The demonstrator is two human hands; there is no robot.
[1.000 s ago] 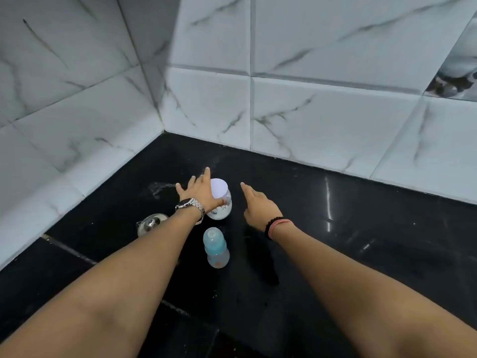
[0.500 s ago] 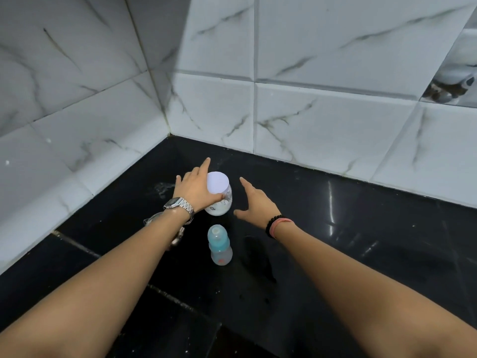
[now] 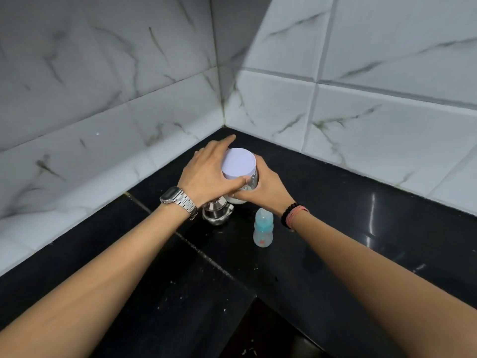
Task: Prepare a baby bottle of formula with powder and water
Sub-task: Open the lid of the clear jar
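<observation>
I'm barely started: my left hand grips the white round lid of the clear powder jar, my right hand clasps its body, while the small capped blue baby bottle stands unfilled on the black stone counter just beside them.

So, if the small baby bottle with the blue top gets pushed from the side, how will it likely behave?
The baby bottle stands upright, tall against a narrow base, so it may tip. It looks like clear plastic and nearly empty, so probably light and easy to knock over. The black counter is glossy, so it may also slide.
</observation>
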